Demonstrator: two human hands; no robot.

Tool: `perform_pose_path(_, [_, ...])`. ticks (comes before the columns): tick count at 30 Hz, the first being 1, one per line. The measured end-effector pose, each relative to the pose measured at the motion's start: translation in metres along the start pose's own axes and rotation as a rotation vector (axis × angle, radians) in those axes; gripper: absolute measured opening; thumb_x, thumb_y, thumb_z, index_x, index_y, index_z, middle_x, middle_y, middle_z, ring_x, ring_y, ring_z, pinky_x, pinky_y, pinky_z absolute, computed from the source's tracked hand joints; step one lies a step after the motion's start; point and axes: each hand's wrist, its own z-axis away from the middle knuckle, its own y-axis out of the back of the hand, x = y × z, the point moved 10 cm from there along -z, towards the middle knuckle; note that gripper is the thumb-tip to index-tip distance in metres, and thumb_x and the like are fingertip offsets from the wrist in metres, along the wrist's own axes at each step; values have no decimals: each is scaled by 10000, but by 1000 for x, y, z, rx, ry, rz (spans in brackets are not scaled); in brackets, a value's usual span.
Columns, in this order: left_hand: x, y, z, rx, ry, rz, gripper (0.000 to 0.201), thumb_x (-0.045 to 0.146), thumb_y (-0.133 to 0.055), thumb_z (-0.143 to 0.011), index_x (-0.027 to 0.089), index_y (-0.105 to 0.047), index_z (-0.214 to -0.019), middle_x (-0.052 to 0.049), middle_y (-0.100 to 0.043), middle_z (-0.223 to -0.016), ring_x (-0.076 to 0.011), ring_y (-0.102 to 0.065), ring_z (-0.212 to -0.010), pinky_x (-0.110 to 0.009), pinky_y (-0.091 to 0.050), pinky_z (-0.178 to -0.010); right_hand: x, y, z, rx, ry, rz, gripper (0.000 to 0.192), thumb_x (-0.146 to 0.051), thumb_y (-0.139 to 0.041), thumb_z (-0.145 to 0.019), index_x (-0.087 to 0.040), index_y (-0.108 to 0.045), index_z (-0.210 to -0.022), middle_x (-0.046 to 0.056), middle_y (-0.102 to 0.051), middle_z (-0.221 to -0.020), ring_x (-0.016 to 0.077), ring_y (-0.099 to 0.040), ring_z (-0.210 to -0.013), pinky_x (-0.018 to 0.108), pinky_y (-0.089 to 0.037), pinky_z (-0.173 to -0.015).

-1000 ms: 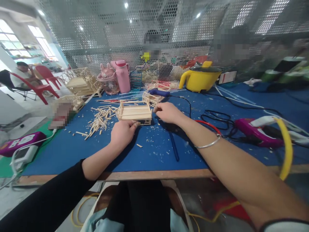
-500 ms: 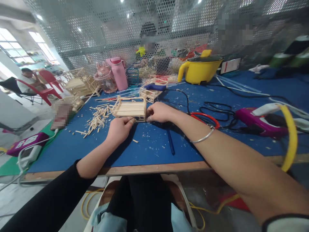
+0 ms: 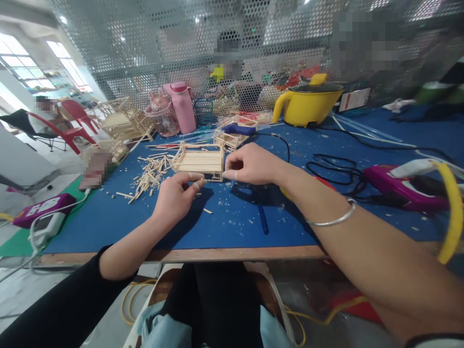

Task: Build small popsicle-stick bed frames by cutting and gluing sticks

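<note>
One stick-built bed frame [image 3: 198, 163] on your blue worktop [image 3: 232, 217]. Your left hand [image 3: 175, 195] pinches its near edge; your right hand [image 3: 250, 164] pinches its right corner. One loose stick pile [image 3: 150, 176]; count indistinct. Two more frames [image 3: 121, 123] behind, partly hidden.

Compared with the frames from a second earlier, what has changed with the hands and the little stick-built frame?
The left hand has slid off the wooden stick frame to its near edge, fingertips pinching there. The right hand has lifted slightly, still at the frame's right corner. The frame stays on the blue table; stick pile and yellow pot unchanged.
</note>
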Motion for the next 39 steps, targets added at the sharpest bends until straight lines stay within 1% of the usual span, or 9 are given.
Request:
perform_pose_path(5, [-7, -17, 0, -258, 93, 286, 259, 438, -630, -754, 185, -678, -781, 13, -570, -559, -90, -437, -466, -237, -339, -465, -44, -3, 7, 76, 320, -219, 227, -253, -552, -830, -180, -732, -947, 34, -735, -867, 129, -639, -751, 224, -442, -689])
perform_pose_path(10, [-9, -35, 4, -453, 159, 480, 373, 528, -627, -751, 156, -619, -722, 46, -389, -474, -49, -296, -413, -193, -240, -406, -39, -14, 2, 39, 223, -426, 202, -262, -595, -821, -172, -740, -929, 32, -750, -888, 149, -673, -798, 240, -483, -729])
perform_pose_path(13, [-6, -38, 5, -517, 151, 515, 411, 556, -615, -755, 146, -605, -737, 57, -394, -476, -49, -306, -417, -188, -262, -415, -33, -14, 1, 42, 182, -462, 184, -284, -626, -799, -158, -737, -874, 22, -741, -812, 144, -658, -731, 238, -482, -681])
perform_pose_path(18, [-19, -20, -9, -437, 26, 34, 417, 561, -530, -807, 164, -661, -810, -17, -633, -618, -123, -535, -549, -235, -394, -544, -11, -5, 1, 198, 54, -125, 173, -286, -634, -787, -151, -737, -815, 5, -690, -629, 111, -581, -540, 221, -409, -544])
perform_pose_path(22, [-18, -11, -17, -321, -142, -493, 312, 370, -453, -864, 220, -675, -1023, -64, -701, -781, -211, -648, -734, -284, -451, -641, -19, -16, 6, 230, 129, 245, 171, -270, -594, -817, -187, -744, -807, 8, -727, -681, 124, -631, -571, 230, -389, -558])
perform_pose_path(24, [-13, -16, -17, -317, -188, -647, 315, 271, -400, -866, 217, -675, -1011, -88, -708, -836, -234, -669, -781, -298, -472, -656, -26, -23, 9, 257, 179, 389, 189, -274, -572, -840, -192, -739, -803, 15, -747, -737, 137, -664, -619, 234, -393, -567])
perform_pose_path(28, [-7, -27, -19, -355, -224, -683, 326, 226, -368, -878, 171, -689, -889, -115, -704, -826, -240, -687, -788, -304, -498, -675, -34, -29, 15, 332, 250, 558, 195, -279, -570, -857, -180, -726, -794, 18, -751, -744, 142, -680, -627, 237, -399, -561])
perform_pose_path(33, [-4, -24, -23, -318, -212, -634, 311, 218, -398, -875, 145, -696, -831, -131, -706, -807, -275, -694, -778, -335, -518, -654, -40, -26, 18, 365, 290, 570, 174, -266, -586, -849, -173, -707, -765, 19, -738, -702, 136, -673, -609, 237, -427, -579])
perform_pose_path(39, [6, -23, -8, -353, -214, -597, 295, 192, -407, -870, 171, -698, -824, -117, -711, -757, -298, -696, -716, -367, -520, -593, -47, -18, 20, 171, 292, 267, 80, -220, -617, -827, -191, -683, -791, -12, -715, -663, 103, -645, -560, 210, -464, -547])
